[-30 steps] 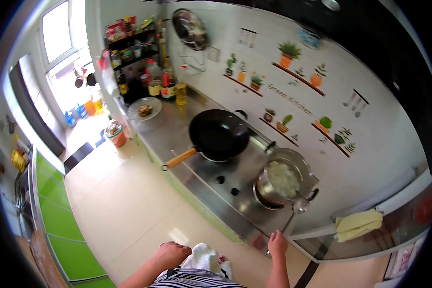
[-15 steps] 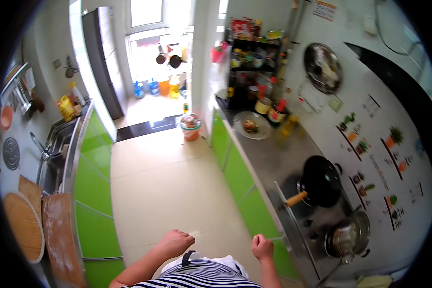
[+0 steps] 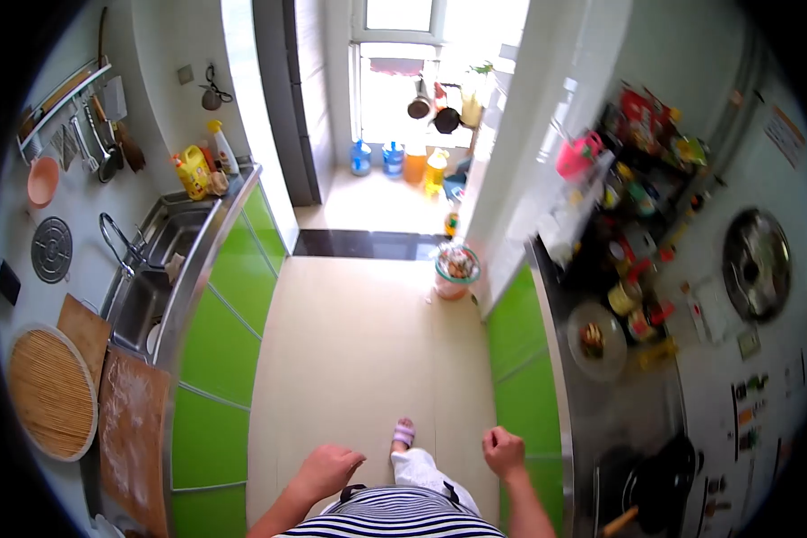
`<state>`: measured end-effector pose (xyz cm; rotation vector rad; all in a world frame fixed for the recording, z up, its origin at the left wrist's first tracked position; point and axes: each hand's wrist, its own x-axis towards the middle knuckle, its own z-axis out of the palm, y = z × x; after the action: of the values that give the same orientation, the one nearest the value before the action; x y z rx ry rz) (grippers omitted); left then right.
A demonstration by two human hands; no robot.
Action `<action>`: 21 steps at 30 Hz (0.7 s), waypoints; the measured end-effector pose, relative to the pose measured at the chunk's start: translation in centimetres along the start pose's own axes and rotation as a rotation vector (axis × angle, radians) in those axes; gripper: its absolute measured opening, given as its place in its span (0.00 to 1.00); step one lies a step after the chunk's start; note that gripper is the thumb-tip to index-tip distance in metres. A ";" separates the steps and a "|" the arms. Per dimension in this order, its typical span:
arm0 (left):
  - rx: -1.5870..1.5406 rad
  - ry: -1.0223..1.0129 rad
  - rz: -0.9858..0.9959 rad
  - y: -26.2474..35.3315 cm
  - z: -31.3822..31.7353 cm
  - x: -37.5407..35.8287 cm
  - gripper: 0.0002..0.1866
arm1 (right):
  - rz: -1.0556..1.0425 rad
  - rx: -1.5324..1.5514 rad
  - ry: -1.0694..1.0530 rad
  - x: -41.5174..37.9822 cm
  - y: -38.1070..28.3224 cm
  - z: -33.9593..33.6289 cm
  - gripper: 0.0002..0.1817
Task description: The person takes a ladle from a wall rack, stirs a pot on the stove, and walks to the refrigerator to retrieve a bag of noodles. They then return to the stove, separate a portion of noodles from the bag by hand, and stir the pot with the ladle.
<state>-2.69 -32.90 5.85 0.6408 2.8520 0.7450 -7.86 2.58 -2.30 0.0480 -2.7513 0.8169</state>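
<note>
My left hand (image 3: pixel 330 470) hangs over the floor in front of my striped shirt, its fingers curled; what they hold, if anything, is hidden. On the other side my right hand (image 3: pixel 504 450) is curled beside the green cabinets (image 3: pixel 526 359), and nothing shows in it. Neither hand touches the counters. Below them a foot in a pink sandal (image 3: pixel 404 433) shows on the pale floor (image 3: pixel 359 350).
At left are a sink (image 3: pixel 143 309), a floury board (image 3: pixel 133 439) and a round woven tray (image 3: pixel 54 392). The right counter holds a plate of food (image 3: pixel 597 341), a black wok (image 3: pixel 662 484) and bottles. A full bin (image 3: pixel 455 272) stands by the doorway.
The view has turned left and moved forward. More of the sink side shows, the wok sits lower right, and a sandalled foot has appeared. Both hands remain curled in front of me.
</note>
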 end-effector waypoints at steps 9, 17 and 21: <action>0.076 0.237 -0.254 -9.0 -8.3 12.0 0.09 | -0.409 0.253 -0.229 26.3 -10.2 9.0 0.14; 0.015 0.255 -0.393 -19.6 -9.1 19.1 0.10 | -0.578 0.429 -0.283 41.1 -16.4 17.3 0.11; 0.096 0.327 -0.453 -26.9 -13.7 27.1 0.06 | -0.530 0.305 -0.303 48.5 -15.4 21.4 0.13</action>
<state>-40.15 -48.44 4.17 -0.1436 3.1589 0.6871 -58.17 -19.71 1.60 0.9846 -2.6341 1.1218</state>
